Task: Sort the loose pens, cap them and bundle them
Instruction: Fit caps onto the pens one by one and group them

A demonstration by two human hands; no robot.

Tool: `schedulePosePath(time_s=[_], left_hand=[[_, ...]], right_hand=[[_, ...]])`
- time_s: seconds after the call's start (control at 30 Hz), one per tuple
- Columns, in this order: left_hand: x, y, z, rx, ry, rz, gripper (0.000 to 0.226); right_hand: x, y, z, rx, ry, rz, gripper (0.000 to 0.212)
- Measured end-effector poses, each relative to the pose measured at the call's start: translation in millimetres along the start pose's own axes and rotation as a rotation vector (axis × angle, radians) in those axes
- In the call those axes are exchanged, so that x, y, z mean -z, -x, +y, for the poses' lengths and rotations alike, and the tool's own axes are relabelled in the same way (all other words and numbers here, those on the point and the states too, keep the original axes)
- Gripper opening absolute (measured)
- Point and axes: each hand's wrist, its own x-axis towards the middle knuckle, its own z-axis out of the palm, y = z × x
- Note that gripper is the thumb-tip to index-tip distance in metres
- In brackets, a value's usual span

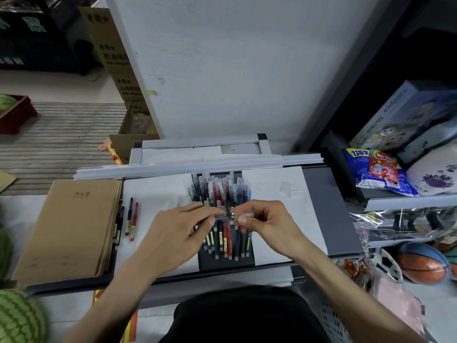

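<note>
A heap of loose pens [222, 191] in red, black, green and blue lies on the dark tray [341, 206] in front of me. Just above the heap, my left hand [178, 231] pinches the barrel of a pen [220, 216] held crosswise. My right hand [262, 224] pinches a clear cap [244, 215] at that pen's tip. Whether the cap is fully seated I cannot tell. Three pens [128, 219], dark and red, lie side by side on white paper to the left.
A stack of brown notebooks [71, 229] fills the tray's left end. White paper sheets [282, 191] lie under and beside the heap. Shelves with snack bags [378, 169] and balls [420, 266] stand at right. Watermelons [19, 318] sit at lower left.
</note>
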Motion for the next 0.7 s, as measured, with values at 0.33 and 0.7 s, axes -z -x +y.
schedulePosePath(time_s=[0.33,0.7], left_hand=[[-1.6,-0.9,7.6,-0.036,-0.085,-0.039,0.037],[-42.0,4.9,11.8,-0.050,-0.091,-0.045,0.037]], right_hand=[[-14.3,4.2,0.4,-0.011,0.044,-0.016,0.014],[-18.3,-0.7,18.9,-0.401,-0.199,-0.033,0.015]])
